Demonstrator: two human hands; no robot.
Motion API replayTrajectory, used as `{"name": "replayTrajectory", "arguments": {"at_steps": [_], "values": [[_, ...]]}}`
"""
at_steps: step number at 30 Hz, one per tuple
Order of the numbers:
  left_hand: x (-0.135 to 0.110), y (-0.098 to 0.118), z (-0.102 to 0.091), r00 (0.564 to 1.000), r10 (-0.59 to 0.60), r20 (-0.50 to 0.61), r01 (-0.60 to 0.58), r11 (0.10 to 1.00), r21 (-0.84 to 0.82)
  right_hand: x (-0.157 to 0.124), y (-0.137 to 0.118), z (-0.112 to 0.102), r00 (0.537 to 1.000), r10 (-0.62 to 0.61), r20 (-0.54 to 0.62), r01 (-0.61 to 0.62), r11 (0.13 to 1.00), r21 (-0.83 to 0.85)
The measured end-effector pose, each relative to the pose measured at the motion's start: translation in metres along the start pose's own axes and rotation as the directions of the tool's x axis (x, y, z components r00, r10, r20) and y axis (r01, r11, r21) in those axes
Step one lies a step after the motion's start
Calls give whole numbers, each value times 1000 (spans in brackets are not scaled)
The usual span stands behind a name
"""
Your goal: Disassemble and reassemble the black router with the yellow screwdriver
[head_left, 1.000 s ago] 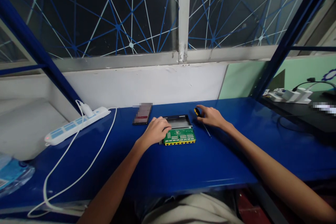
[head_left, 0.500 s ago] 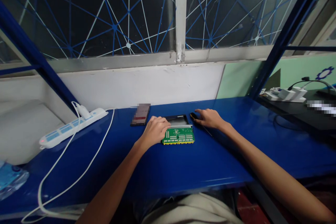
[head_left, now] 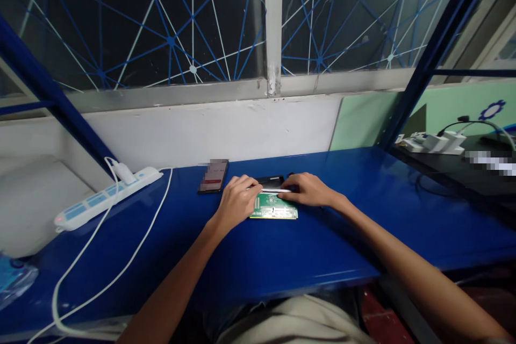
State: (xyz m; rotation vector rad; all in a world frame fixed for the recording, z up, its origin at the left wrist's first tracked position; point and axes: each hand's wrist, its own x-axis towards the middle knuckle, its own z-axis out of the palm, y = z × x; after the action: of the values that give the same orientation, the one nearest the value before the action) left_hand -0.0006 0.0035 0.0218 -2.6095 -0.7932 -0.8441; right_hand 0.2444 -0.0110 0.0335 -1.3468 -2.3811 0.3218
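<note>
Under both hands spreads a glossy blue tabletop (head_left: pixel 258 258), and beyond them stand a plain white wall panel (head_left: pixel 226 129), a pale green panel (head_left: pixel 365 118) and dark windows (head_left: pixel 217 16) patterned with blue and white lines. Slanting blue metal posts (head_left: pixel 427 59) frame the table on either side. Well left of the left hand (head_left: pixel 241 196) lies a long white power strip with blue sockets (head_left: pixel 108 199), a white cable (head_left: pixel 145 247) looping toward the person. Just beyond that hand rests a dark rectangular smartphone (head_left: pixel 213 176).

Between the left hand and the right hand (head_left: pixel 308 189) is a green rectangular circuit board (head_left: pixel 271 207). Its long axis runs left to right, and its yellow-trimmed long edge faces the person. A thin silvery strip (head_left: pixel 274 190) parallels its far edge, with a black rectangular frame (head_left: pixel 271 181) behind.

The left hand is mostly closed, fingers and thumb gripping the board's left end. The right hand is half curled, fingertips at the far right corner; whether it grips anything cannot be told.
</note>
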Motion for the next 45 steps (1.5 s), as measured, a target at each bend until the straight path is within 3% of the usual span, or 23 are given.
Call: {"name": "replayTrajectory", "arguments": {"at_steps": [4, 8, 10, 13, 18, 22, 28, 34, 45], "values": [[0, 2, -1, 999, 15, -39, -14, 1000, 9, 1, 7, 1, 997, 23, 68, -38, 972, 231], [3, 3, -4, 994, 9, -110, -16, 998, -64, -2, 7, -6, 981, 58, 187, -155, 816, 558], [4, 1, -7, 993, -12, -121, -3, 993, -117, -4, 3, -10, 977, 66, 204, -183, 751, 634], [6, -6, -13, 992, -103, -72, 87, 977, -197, -6, -3, -13, 983, 92, 160, -175, 745, 644], [8, -20, -31, 969, -237, 67, 247, 927, -284, -5, -7, -9, 994, 105, 40, -108, 798, 593], [6, -27, -41, 939, -337, 74, 342, 883, -321, -4, -9, -7, 998, 51, -49, -20, 871, 491], [2, -32, -39, 902, -426, 73, 426, 848, -315, -4, -15, -7, 980, -31, -198, 69, 980, 189], [1, -35, -37, 882, -464, 79, 464, 832, -302, -2, -15, 0, 956, -96, -277, 104, 994, 14], [2, -37, -38, 812, -551, 192, 576, 704, -415, 4, -7, 14, 947, -124, -295, 82, 986, -148]]}}
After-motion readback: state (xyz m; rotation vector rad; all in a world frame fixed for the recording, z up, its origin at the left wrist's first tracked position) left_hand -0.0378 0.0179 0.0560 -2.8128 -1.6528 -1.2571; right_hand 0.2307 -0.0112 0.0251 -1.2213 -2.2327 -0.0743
